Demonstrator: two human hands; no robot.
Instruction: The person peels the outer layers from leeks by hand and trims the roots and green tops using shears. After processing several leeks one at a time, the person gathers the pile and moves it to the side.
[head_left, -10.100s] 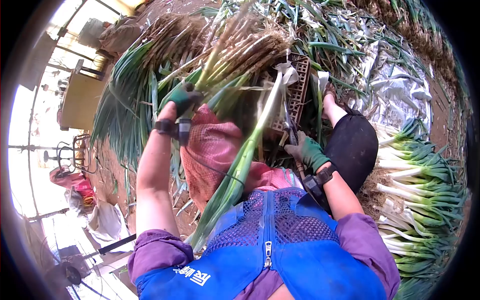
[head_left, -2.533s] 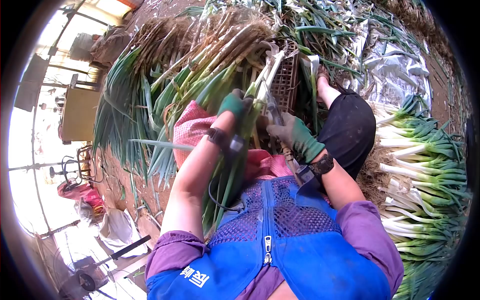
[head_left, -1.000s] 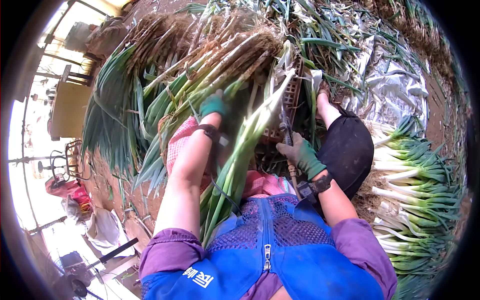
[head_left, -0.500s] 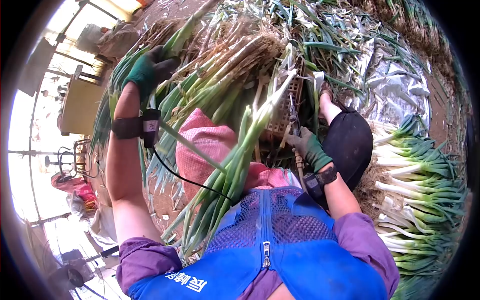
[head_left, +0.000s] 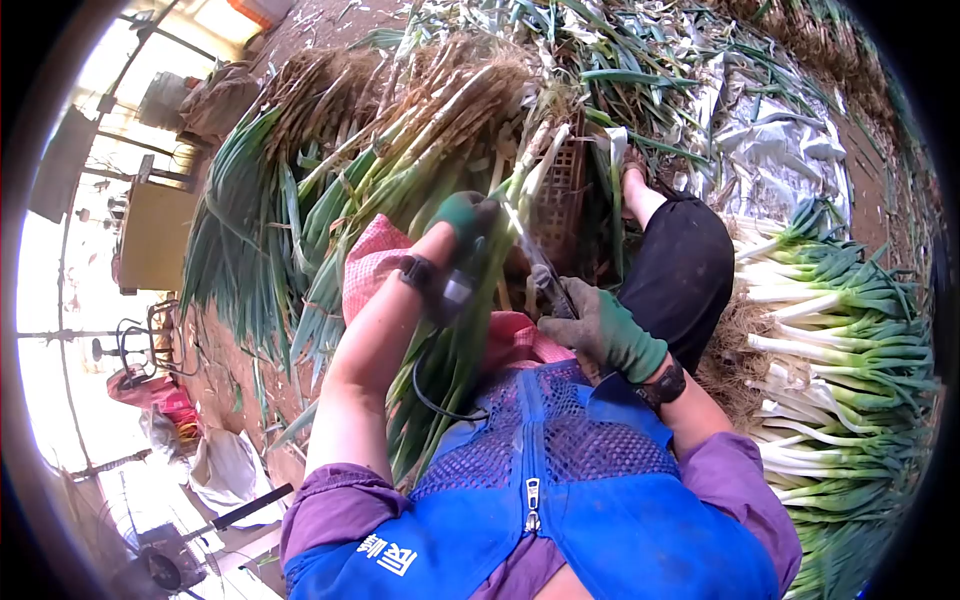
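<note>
My left hand (head_left: 466, 222), in a green and dark glove and somewhat blurred, is closed around a leek (head_left: 455, 345) whose green leaves hang down over my lap. The leek's pale root end points away from me. Beside it, my gloved right hand (head_left: 605, 325) grips a metal air gun (head_left: 545, 280); its thin nozzle reaches toward the leek's stalk. A pink woven cloth (head_left: 370, 265) lies across my lap under the leek. Just beyond my left hand rests a heap of uncleaned leeks (head_left: 430, 130) with brown roots.
Cleaned leeks (head_left: 830, 375) lie in a long row on the right, white ends toward me. A brown plastic crate (head_left: 556, 195) stands in front of my knees. Leaf scraps (head_left: 640, 80) and silvery sheeting (head_left: 790, 160) cover the ground ahead. A fan (head_left: 165, 555) stands at lower left.
My left hand has come down from the upper left, where it held green leaves, to the leek on my lap. My right hand has raised the air gun slightly and shifted nearer to me.
</note>
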